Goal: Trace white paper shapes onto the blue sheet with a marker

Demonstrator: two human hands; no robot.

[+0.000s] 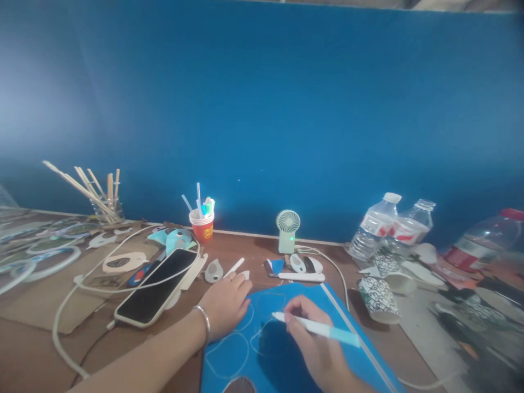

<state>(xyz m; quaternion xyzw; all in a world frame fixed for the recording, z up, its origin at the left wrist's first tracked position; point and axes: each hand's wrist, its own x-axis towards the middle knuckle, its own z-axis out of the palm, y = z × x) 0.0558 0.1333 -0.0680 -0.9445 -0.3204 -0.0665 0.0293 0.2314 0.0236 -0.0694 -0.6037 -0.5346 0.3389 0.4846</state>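
Note:
A blue sheet (pixel 266 349) with white drawn outlines lies on the brown table at the bottom centre. My left hand (pixel 225 305), with a bracelet on the wrist, rests on the sheet's left edge with its fingers curled down; I cannot make out anything in it. My right hand (pixel 315 344) grips a white pen with a light blue end (pixel 319 327), and the pen's tip touches the sheet near an outline.
A phone (pixel 158 286) on a white cable lies left of the sheet. Behind stand an orange cup of pens (pixel 202 226), a small green fan (pixel 287 232), a jar of wooden sticks (pixel 104 207) and plastic bottles (pixel 374 226). Patterned paper cups (pixel 379 297) lie at right. A blue wall backs the table.

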